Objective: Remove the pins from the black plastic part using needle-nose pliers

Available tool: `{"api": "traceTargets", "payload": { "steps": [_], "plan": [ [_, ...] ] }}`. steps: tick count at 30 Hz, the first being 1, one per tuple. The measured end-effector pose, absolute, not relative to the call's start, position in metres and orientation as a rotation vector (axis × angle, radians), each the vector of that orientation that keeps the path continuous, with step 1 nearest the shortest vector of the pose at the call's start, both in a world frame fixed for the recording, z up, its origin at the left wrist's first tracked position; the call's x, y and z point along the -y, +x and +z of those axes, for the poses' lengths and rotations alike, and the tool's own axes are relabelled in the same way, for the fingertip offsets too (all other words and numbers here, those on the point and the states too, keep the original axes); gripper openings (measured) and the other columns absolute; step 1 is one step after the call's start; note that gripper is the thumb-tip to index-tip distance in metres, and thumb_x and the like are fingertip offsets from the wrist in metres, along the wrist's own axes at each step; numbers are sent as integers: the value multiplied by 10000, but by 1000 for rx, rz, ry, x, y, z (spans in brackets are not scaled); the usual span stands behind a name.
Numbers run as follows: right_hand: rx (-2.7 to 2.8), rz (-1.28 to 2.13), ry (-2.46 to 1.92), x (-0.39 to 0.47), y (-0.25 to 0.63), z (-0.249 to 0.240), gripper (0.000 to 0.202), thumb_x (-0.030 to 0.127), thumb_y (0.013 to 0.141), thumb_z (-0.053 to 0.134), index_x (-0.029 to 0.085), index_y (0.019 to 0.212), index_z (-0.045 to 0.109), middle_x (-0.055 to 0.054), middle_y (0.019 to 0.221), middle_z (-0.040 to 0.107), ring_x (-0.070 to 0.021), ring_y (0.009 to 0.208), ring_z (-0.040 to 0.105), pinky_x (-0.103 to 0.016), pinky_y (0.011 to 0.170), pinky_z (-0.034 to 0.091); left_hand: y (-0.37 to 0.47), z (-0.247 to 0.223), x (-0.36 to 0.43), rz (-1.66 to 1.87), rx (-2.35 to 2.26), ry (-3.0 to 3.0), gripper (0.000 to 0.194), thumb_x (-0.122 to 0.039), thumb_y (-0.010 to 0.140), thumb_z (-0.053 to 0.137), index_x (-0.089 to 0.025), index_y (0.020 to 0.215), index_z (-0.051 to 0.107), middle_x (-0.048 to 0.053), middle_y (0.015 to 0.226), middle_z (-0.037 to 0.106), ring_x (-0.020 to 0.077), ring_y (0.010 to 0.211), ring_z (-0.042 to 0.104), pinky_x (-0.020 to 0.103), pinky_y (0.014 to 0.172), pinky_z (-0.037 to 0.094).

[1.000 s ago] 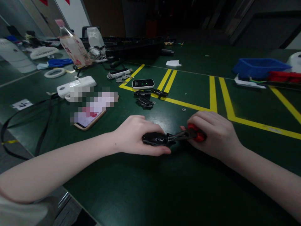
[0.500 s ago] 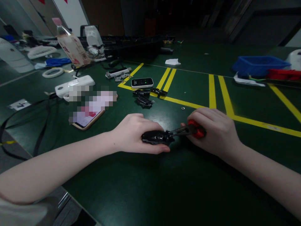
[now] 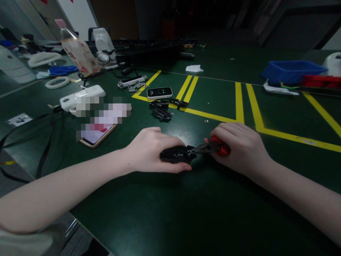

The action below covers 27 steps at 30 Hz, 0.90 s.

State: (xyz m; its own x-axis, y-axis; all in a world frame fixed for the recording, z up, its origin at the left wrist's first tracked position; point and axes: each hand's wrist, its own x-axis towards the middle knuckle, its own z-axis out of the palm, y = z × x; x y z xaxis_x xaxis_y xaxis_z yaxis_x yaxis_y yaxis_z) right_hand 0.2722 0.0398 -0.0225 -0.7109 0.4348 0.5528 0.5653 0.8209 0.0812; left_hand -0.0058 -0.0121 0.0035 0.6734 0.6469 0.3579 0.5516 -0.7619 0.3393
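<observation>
My left hand (image 3: 153,151) grips a glossy black plastic part (image 3: 174,154) low over the green table (image 3: 160,209). Red-handled pliers (image 3: 206,147) are held in my right hand (image 3: 239,149), their metal jaws touching the right end of the black part. Whether the jaws pinch a small piece there, I cannot tell. Behind my hands lie more black pieces (image 3: 162,113), and a small metal ring (image 3: 206,121) rests near my right knuckles.
A phone (image 3: 106,122) and a white device (image 3: 82,96) lie at left, before a tilted bottle (image 3: 78,51). A black-and-white box (image 3: 159,93) sits behind the black pieces. At back right stands a blue bin (image 3: 293,73).
The view has shifted slightly. Both hands keep their grips, and the pliers' jaws stay at the right end of the black part; the jaws look a little closer together.
</observation>
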Motion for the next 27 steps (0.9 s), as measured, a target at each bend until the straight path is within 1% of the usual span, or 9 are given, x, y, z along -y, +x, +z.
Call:
{"api": "traceTargets", "payload": {
  "steps": [2,5,9,12,15,17,22,27],
  "plan": [
    [2482,-349,-763,-40,273,-24,112,286,945,588,224,853,599,-64,818,680,-213,743,622,-343,632,453,-5,5,12,679,-973,2683,460,-602,983,629,-164,951,766,32,862,817,141,623,682,307,677,438],
    [2470,-385,-783,-41,273,-24,117,298,945,581,233,852,611,-66,810,684,-223,747,620,-359,663,471,-4,7,13,611,-995,2655,494,-628,978,612,-170,860,755,13,756,778,131,574,629,299,656,415],
    [2455,-443,-738,-40,273,-19,109,257,940,585,231,836,604,-69,806,688,-220,729,608,-360,672,474,-3,9,15,507,-1013,2522,555,-635,1009,542,-179,757,733,1,640,704,125,553,587,276,590,368],
    [2448,-475,-698,-40,273,-17,107,225,932,598,219,825,594,-74,796,684,-212,704,595,-353,649,456,-2,8,15,538,-996,2480,539,-630,1006,554,-175,783,738,4,675,713,126,581,594,264,601,382],
    [2434,-439,-743,-41,273,-19,114,258,942,591,227,832,589,-72,801,685,-215,707,594,-359,648,448,-3,8,14,609,-983,2498,501,-627,975,616,-166,828,743,9,711,733,129,603,616,258,618,396],
    [2432,-390,-793,-42,274,-22,118,288,946,590,237,840,590,-66,816,689,-217,718,602,-364,655,449,-3,8,14,646,-982,2508,493,-611,981,617,-161,825,744,10,704,735,129,595,621,258,623,401],
    [2404,-286,-798,-41,274,-22,90,300,922,620,230,867,605,-70,853,698,-223,737,626,-366,649,456,-3,7,15,706,-955,2563,503,-612,992,603,-157,835,748,28,747,773,133,598,646,271,657,427],
    [2429,-317,-770,-40,272,-22,83,302,920,603,225,891,595,-72,858,692,-219,760,617,-358,684,482,-4,4,17,796,-936,2632,521,-637,990,598,-152,880,753,39,800,800,139,606,663,289,668,438]
  ]
}}
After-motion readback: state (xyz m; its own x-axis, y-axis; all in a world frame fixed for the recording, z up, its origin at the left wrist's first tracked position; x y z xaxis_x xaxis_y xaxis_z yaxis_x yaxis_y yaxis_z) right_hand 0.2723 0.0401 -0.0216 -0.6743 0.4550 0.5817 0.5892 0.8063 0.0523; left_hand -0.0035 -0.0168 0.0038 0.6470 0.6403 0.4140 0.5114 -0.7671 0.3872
